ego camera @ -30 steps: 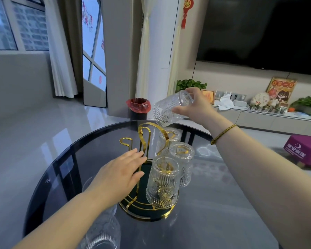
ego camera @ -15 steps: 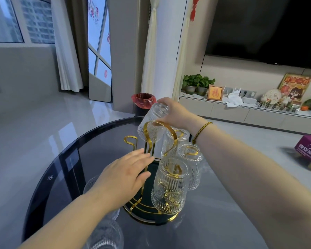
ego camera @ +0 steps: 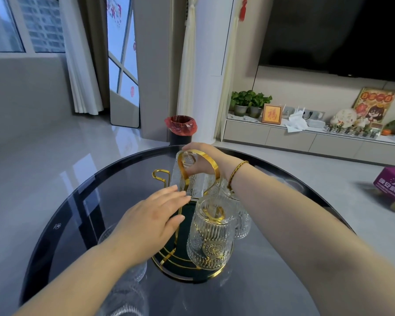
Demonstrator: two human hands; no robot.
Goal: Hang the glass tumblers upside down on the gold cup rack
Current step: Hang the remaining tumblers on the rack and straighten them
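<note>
Lowering now, a tumbler inverted in the right hand, down behind the tall gold handle loop of the cup rack — a second ago held high and tilted above the rack, half a second ago just reaching the loop, and now sitting much deeper among the prongs at the back. Gripping its upturned base, right fingers curled over the top, thumb side hidden behind the glass; whether already seated on a peg, impossible to tell through the ribbed glass. Steadying meanwhile with the left hand, fingers stretched flat and holding nothing, resting against the rack's front wires, barely shifted since a second ago. Hanging already: a near tumbler upside down at the front, another behind it partly hidden by the right forearm. Waiting low on the dark glass surface: two more tumblers under the left forearm. Looking like the fourth glass close to placed, release probably next, with the waiting ones to follow.
</note>
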